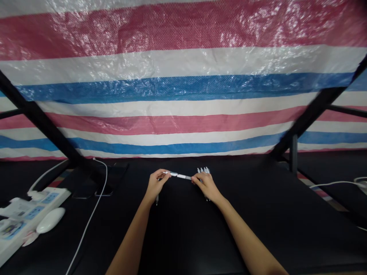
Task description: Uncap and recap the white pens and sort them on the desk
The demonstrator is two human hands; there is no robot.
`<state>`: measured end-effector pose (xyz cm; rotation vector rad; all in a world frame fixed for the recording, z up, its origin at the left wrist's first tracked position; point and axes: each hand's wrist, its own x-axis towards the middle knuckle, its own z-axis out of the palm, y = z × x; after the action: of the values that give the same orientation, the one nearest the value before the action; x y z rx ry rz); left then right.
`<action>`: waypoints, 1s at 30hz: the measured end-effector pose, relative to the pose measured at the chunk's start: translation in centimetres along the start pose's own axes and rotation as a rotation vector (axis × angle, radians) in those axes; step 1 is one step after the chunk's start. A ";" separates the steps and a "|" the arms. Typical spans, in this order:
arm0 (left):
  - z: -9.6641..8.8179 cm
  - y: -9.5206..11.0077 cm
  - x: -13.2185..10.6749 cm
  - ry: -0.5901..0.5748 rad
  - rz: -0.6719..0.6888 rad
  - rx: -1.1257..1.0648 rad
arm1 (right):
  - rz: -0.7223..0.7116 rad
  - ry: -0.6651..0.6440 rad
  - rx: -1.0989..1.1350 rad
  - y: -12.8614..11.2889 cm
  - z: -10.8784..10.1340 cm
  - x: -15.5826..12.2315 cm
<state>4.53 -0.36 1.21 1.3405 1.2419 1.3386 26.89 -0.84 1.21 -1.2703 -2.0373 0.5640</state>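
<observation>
A white and grey pen (pixel 181 176) is held level above the black table, one end in each hand. My left hand (pixel 156 184) pinches its left end between thumb and fingers. At the grey right end, my right hand (pixel 207 186) is closed in a similar pinch. Several clear-and-white pens (pixel 204 170) lie side by side beneath my right hand, which hides their middles. Another pen (pixel 157 199) lies under my left hand, with only its tip end plainly showing.
On the left stand a white power strip (pixel 59 198) with plugs and a white computer mouse (pixel 51 220). A white cable (pixel 94 208) crosses the table (pixel 183 236) there. Dark phone-like slabs (pixel 104 190) lie near the back left. Black frame legs (pixel 304 114) and a striped sheet (pixel 183 124) stand behind.
</observation>
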 end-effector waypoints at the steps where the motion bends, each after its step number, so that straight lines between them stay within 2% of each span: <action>1: 0.0 0.0 0.0 0.002 0.002 -0.004 | 0.001 -0.004 -0.007 0.0 0.0 0.0; 8: 0.2 -0.1 0.1 0.043 -0.041 -0.110 | 0.002 -0.010 -0.035 -0.3 0.2 -0.1; 11: 0.0 -0.1 0.3 0.070 -0.081 -0.305 | 0.000 0.009 -0.012 -0.5 0.2 -0.2; 15: -0.4 0.2 0.5 0.187 -0.117 -0.518 | 0.007 0.078 0.066 -0.6 0.0 -0.2; 18: -0.7 0.3 0.5 0.231 -0.129 -0.532 | 0.032 0.133 0.162 -0.4 -0.1 -0.1; 24: -0.7 0.2 0.3 0.197 -0.156 -0.459 | 0.114 0.240 0.428 0.2 -0.1 0.2; 30: -0.9 0.0 0.5 0.222 -0.192 -0.491 | 0.254 0.418 0.721 0.7 -0.1 0.6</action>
<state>3.59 0.12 1.30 0.7291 1.0581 1.5545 27.24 -0.04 1.03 -1.0763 -1.1691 0.9502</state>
